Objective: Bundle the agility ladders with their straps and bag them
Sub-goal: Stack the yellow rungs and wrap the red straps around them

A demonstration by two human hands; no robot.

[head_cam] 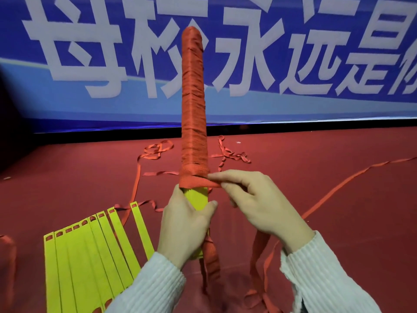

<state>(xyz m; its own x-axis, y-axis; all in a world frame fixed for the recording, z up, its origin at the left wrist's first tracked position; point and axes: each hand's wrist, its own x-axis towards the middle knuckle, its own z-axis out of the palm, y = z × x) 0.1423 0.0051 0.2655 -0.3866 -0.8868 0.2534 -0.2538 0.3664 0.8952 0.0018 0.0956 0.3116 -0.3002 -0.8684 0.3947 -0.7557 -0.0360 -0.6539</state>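
A person's left hand (185, 224) gripped an upright stack of yellow ladder rungs (198, 199) above the red floor (338, 199), while the right hand (255, 199) pinched the red strap (194, 109) wound around it; more yellow rungs (90, 249) lay fanned at left

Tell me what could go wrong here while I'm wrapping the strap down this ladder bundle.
1. The right hand only pinches the red strap at the last turn; a slip could loosen the wrap on the upright bundle.
2. The left hand grips just the bare yellow end, so the tall bundle may tip.
3. Loose strap trails across the red floor and could snag or tangle with the second ladder's rungs.
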